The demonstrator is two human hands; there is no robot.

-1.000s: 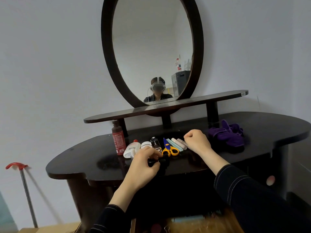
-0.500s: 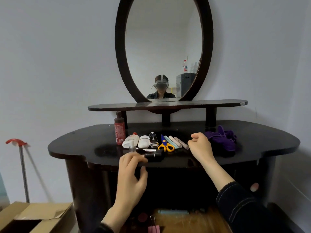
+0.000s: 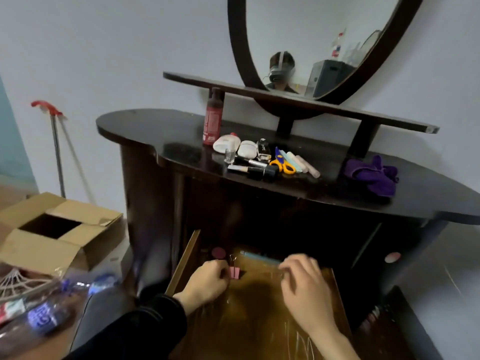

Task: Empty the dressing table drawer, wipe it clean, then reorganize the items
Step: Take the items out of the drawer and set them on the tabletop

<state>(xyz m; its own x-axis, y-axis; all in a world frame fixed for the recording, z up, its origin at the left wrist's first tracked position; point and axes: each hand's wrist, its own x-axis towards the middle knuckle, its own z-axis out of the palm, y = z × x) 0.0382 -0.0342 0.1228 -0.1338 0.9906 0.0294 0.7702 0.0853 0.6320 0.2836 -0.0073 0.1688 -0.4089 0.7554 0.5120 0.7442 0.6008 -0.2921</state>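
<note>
The drawer (image 3: 259,328) is bare toward its front edge — at its back edge a pink binder clip (image 3: 234,272), a round maroon piece (image 3: 218,252) and a blue pen (image 3: 259,256) crowd under the overhanging tabletop (image 3: 145,126).

dressing table top (image 3: 155,131): red bottle (image 3: 213,120) upright, white bottle (image 3: 226,144), white case (image 3: 247,148), glass vial (image 3: 229,155), black tubes (image 3: 257,171), scissors (image 3: 284,165), pale sticks (image 3: 304,165) clustered; purple cloth (image 3: 371,175) apart | open drawer (image 3: 184,261): pink binder clip (image 3: 235,272), maroon disc (image 3: 218,252), blue pen (image 3: 259,257) | floor (image 3: 10,189): open cardboard box (image 3: 78,211)

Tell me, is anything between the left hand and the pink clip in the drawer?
Nothing visible. The left hand sits right beside the pink clip in the open drawer, with no item between them.
</note>
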